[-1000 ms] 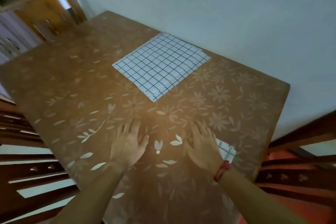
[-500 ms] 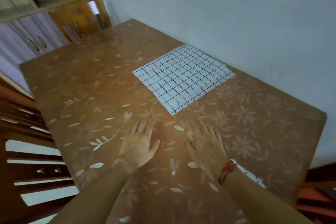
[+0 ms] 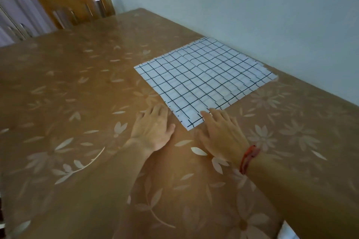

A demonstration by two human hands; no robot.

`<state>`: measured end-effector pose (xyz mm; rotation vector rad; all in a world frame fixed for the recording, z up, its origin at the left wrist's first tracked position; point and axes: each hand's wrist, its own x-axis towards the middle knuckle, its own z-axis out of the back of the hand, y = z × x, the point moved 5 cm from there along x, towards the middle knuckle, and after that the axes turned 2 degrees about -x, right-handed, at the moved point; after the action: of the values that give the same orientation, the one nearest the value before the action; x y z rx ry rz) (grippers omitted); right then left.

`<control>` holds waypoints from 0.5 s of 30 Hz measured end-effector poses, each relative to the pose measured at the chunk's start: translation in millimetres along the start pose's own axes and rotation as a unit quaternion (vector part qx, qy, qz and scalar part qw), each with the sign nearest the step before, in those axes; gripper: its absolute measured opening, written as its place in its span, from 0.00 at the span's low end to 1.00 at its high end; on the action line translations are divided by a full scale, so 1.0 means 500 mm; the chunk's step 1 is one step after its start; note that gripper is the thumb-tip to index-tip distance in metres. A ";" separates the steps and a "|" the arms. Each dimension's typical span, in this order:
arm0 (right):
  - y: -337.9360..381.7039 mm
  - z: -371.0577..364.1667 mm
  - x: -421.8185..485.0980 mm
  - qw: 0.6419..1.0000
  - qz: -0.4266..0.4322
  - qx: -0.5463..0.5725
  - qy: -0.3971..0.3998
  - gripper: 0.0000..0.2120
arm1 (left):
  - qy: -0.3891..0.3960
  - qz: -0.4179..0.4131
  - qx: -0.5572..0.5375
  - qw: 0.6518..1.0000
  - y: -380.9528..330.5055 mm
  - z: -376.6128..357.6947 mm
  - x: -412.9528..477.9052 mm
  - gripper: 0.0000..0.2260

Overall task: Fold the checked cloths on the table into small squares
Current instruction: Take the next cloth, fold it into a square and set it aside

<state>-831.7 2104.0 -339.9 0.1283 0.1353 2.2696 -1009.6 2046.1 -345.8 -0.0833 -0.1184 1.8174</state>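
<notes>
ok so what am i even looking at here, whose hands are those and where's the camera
There is no machine here: a person wears one wide-angle camera on the head, looking down at their own two bare hands. The left hand lies flat on the table, which has a brown flowered cover. The right hand, with a red wristband, rests its fingers on the near corner of a white checked cloth spread flat near the wall. Nothing is held; both hands are open.
</notes>
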 end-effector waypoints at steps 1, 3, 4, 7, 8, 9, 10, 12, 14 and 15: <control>-0.005 -0.009 0.014 1.000 0.004 -0.004 0.003 0.26 | -0.007 -0.002 -0.003 1.000 -0.006 -0.005 0.014 0.22; -0.009 -0.022 0.037 1.000 0.012 -0.001 0.013 0.27 | -0.017 -0.006 -0.006 1.000 -0.017 -0.018 0.030 0.21; -0.009 -0.028 0.048 1.000 0.017 -0.001 0.017 0.27 | -0.020 -0.012 -0.004 1.000 -0.022 -0.027 0.034 0.22; -0.002 -0.047 0.067 0.999 0.032 -0.005 0.037 0.29 | -0.019 -0.036 0.009 0.999 -0.029 -0.048 0.036 0.24; 0.001 -0.053 0.069 0.998 0.036 -0.008 0.044 0.29 | -0.012 -0.044 0.009 0.999 -0.030 -0.054 0.035 0.24; 0.004 -0.058 0.069 0.998 0.040 -0.012 0.048 0.29 | -0.003 -0.050 0.007 0.999 -0.032 -0.058 0.033 0.25; 0.007 -0.062 0.068 0.998 0.044 -0.015 0.051 0.29 | 0.007 -0.053 0.005 0.999 -0.033 -0.060 0.032 0.25; 0.013 -0.064 0.062 0.997 0.057 -0.032 0.045 0.28 | 0.021 -0.055 0.007 0.998 -0.033 -0.059 0.026 0.26; 0.016 -0.062 0.052 0.995 0.073 -0.052 0.037 0.28 | 0.023 -0.058 0.016 0.998 -0.034 -0.056 0.018 0.27; 0.018 -0.060 0.047 0.994 0.080 -0.058 0.039 0.29 | 0.022 -0.060 0.022 0.998 -0.035 -0.054 0.011 0.27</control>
<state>-857.8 2114.2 -367.4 -0.0125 0.0343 2.4370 -991.0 2056.6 -370.1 -0.0841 -0.0517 1.6964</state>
